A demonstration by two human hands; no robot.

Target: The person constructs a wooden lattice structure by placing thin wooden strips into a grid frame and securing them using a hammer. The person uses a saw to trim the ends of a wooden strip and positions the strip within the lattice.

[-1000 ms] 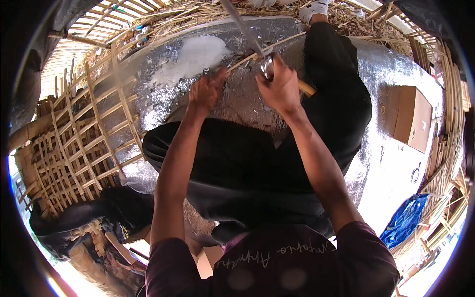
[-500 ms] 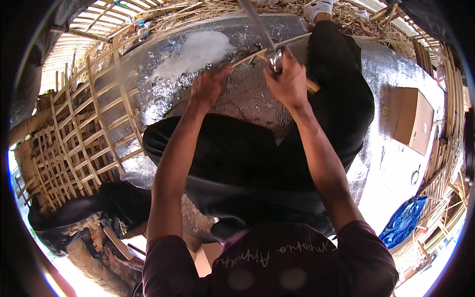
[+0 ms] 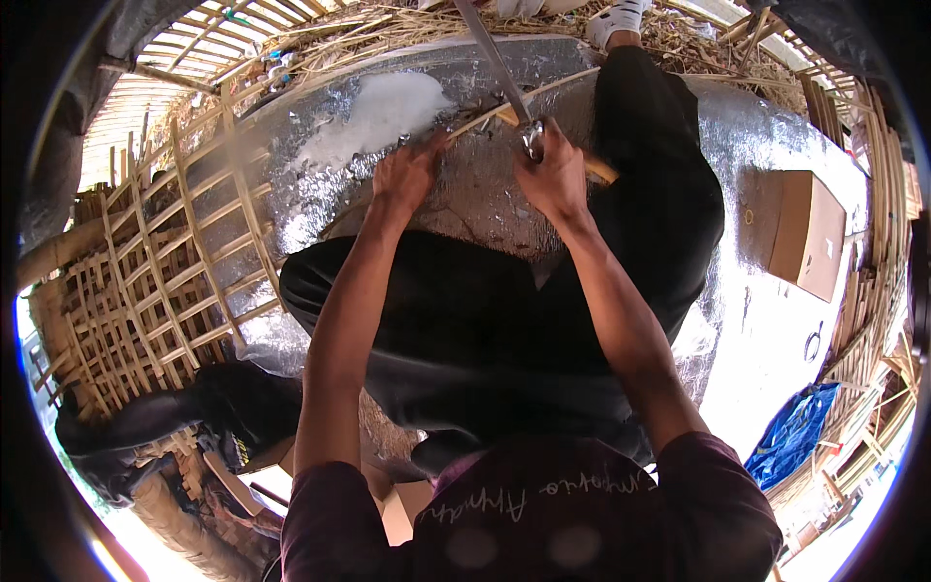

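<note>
My left hand [image 3: 405, 177] is closed around the near end of a thin, pale bamboo strip [image 3: 558, 85], which slants up to the right. My right hand [image 3: 551, 175] grips a long knife [image 3: 493, 58] with a straight grey blade and a shiny metal collar. The knife's wooden handle [image 3: 601, 171] sticks out past that hand, toward my right leg. The blade points away from me and crosses the strip close to the collar. Whether the edge is cutting into the strip cannot be made out.
A silvery foil sheet [image 3: 465, 209] lies under my hands and legs. On the left leans a woven bamboo lattice [image 3: 184, 233]. At the right are a cardboard box [image 3: 810, 233] and a blue plastic sheet [image 3: 790, 436]. Straw and bamboo scraps [image 3: 388, 39] lie along the far side.
My right hand has drawn slightly toward me and left with the knife, and the blade's far end has swung left. The left hand has barely moved.
</note>
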